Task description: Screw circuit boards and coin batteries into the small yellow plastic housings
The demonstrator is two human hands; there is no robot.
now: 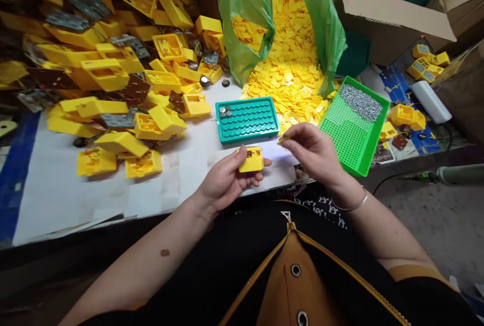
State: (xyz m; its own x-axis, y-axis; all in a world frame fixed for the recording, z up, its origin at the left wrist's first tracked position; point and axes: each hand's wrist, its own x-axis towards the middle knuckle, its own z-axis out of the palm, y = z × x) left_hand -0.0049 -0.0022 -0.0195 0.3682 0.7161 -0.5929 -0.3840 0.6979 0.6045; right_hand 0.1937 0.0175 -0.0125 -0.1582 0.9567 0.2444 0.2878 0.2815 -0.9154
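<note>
My left hand is closed around a small yellow plastic housing, which has tiny holes in its face and a recess along its upper edge. To its right, my right hand pinches a small yellow plastic piece between thumb and fingertips, apart from the housing. Just beyond both hands lies a teal tray with rows of round pockets. A few silver button cells sit at its left end. Behind my right hand spreads a heap of small yellow pieces.
A green plastic bag surrounds the heap. Many yellow housings, some with circuit boards, are piled at left. At right stands a bright green perforated basket with small silver parts. A cardboard box with teal trays is behind it.
</note>
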